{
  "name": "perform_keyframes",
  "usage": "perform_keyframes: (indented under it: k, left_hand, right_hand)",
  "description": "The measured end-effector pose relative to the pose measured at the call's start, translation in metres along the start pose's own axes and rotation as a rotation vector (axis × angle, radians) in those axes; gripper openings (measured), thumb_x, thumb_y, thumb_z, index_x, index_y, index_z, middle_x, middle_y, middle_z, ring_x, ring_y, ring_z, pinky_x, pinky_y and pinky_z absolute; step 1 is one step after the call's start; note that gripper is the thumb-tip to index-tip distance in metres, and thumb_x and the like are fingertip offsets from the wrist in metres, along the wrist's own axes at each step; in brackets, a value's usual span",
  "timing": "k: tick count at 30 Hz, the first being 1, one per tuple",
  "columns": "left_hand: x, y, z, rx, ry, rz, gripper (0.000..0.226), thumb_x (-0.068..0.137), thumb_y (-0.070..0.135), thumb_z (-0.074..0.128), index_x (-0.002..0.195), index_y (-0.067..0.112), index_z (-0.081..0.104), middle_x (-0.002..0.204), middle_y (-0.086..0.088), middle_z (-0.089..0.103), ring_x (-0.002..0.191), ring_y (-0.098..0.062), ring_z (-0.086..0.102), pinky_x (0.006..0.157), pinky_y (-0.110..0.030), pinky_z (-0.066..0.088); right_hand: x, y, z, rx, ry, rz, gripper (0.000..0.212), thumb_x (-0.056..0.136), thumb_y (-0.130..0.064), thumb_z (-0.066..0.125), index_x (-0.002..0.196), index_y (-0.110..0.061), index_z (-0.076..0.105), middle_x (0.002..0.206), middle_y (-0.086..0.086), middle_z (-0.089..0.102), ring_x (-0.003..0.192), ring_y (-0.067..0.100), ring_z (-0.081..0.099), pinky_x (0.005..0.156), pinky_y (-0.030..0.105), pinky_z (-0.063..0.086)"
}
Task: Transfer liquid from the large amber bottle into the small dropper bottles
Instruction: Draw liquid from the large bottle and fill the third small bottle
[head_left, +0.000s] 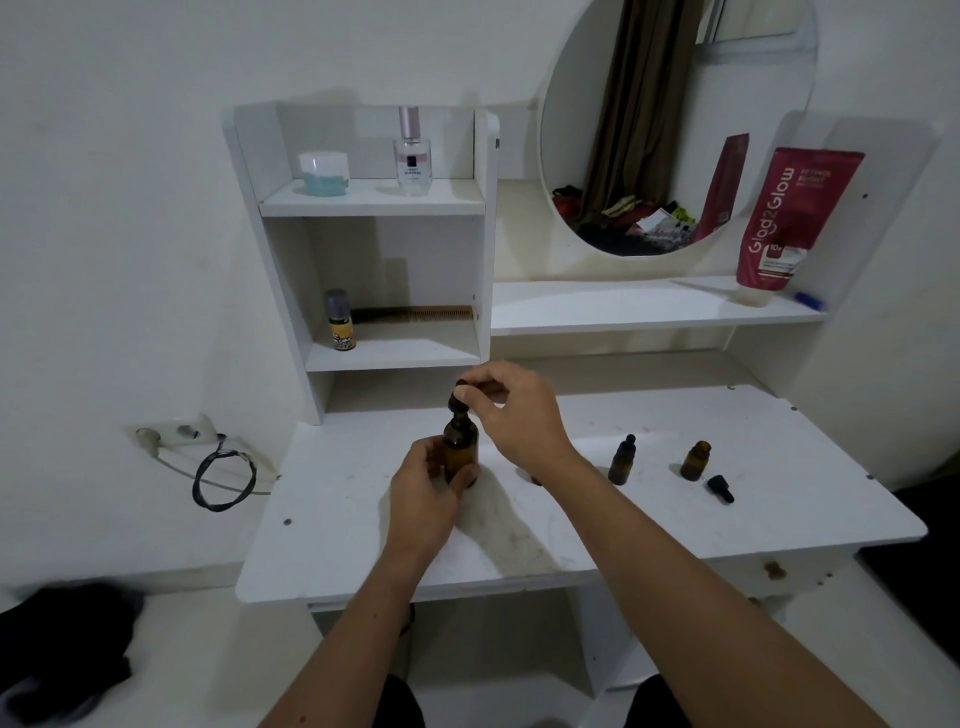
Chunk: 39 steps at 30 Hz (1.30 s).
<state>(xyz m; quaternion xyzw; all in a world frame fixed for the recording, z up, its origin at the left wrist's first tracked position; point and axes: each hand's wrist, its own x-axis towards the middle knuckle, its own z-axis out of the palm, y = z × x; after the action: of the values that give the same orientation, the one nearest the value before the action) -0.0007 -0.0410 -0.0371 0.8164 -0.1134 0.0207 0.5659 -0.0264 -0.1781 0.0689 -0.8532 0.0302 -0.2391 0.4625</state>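
The large amber bottle (460, 447) stands upright on the white desk (571, 519), left of centre. My left hand (428, 483) grips its lower body. My right hand (514, 410) pinches the black dropper top (460, 397) at the bottle's neck. To the right stands a small amber dropper bottle (622, 461) with its black dropper on. Further right a second small amber bottle (695, 460) stands uncapped, and its black dropper cap (721, 488) lies on the desk beside it.
A white shelf unit (374, 202) rises behind the bottle with a yellow spray can (340, 322), a jar and a perfume bottle. A round mirror and a red tube (795, 218) stand at the back right. A wall socket with a black cable (223, 475) is left.
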Motion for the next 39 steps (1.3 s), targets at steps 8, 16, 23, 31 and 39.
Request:
perform_keyframes:
  k: [8,16,23,31,39]
  left_hand:
    - [-0.002,0.003,0.003,0.027,0.023,-0.013,0.058,0.088,0.036,0.080,0.137,0.020,0.055,0.134,0.003,0.063,0.122,-0.018,0.060,0.101,-0.026,0.044]
    - [-0.041,0.016,0.011,-0.127,0.213,-0.087,0.084,0.076,0.041,0.088,0.145,0.021,0.043,0.133,0.004,0.055,0.111,-0.017,0.061,0.092,-0.024,0.052]
    - [-0.079,0.044,0.065,-0.298,0.065,-0.048,0.071,0.076,0.040,0.087,0.133,0.029,0.045,0.115,0.009,0.061,0.101,-0.009,0.063,0.077,-0.013,0.051]
    - [-0.087,0.075,0.153,-0.194,-0.404,0.096,0.059,0.083,0.044,0.082,0.134,0.035,0.052,0.121,0.017,0.062,0.109,-0.003,0.062,0.097,-0.023,0.056]
    - [-0.069,0.092,0.210,-0.145,-0.462,0.134,0.066,0.088,0.033,0.081,0.145,0.020,0.049,0.141,0.006,0.057,0.127,-0.006,0.055,0.108,-0.021,0.045]
  right_hand:
    - [0.006,-0.029,-0.026,0.071,0.115,-0.122,0.016,0.098,-0.019,0.074,0.113,-0.015,0.077,0.104,-0.005,0.077,0.095,0.006,0.072,0.090,0.017,0.057]
    - [-0.016,-0.019,-0.065,0.161,0.254,-0.115,0.018,0.098,-0.014,0.074,0.115,-0.013,0.078,0.105,-0.006,0.079,0.100,0.004,0.074,0.093,0.016,0.056]
    - [-0.055,0.021,-0.111,0.161,0.369,-0.022,0.028,0.097,-0.013,0.075,0.124,-0.022,0.076,0.112,-0.005,0.079,0.105,0.007,0.074,0.097,0.022,0.058]
    - [-0.085,0.070,-0.199,0.077,0.544,0.120,0.017,0.099,-0.019,0.074,0.115,-0.024,0.079,0.106,-0.005,0.079,0.093,0.011,0.076,0.089,0.028,0.063]
    - [-0.085,0.100,-0.232,0.043,0.615,0.143,0.016,0.099,-0.018,0.074,0.112,-0.025,0.078,0.105,-0.010,0.079,0.102,0.006,0.075,0.099,0.030,0.059]
